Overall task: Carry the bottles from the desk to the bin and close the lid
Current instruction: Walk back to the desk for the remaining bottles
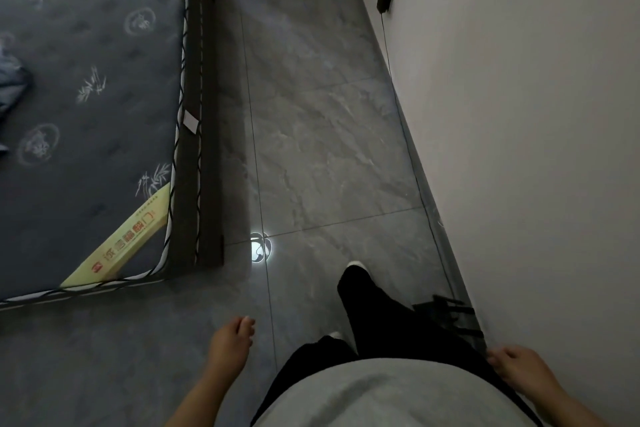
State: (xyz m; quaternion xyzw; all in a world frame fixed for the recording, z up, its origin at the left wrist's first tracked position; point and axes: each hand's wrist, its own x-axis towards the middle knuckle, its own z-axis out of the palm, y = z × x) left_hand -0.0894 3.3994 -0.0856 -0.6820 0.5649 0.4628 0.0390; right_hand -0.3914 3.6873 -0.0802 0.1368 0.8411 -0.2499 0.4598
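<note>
Grey shirt (374,395) filling 6 o'clock. Left hand (231,340) and right hand (516,366) hanging loose, carrying nothing. Walking between bed (90,114) and wall (536,114). Bottles, desk, bin out of view; progress unclear.

Both hands free, mid-stride

Left hand (231,340) hangs at the side with bare forearm showing, fingers loosely curled and holding nothing. Right hand (516,366) is low by the hip, fingers loosely bent too, nothing in it. Legs in black trousers, the right leg (367,308) stepped forward, and a grey top covers the belly.
</note>
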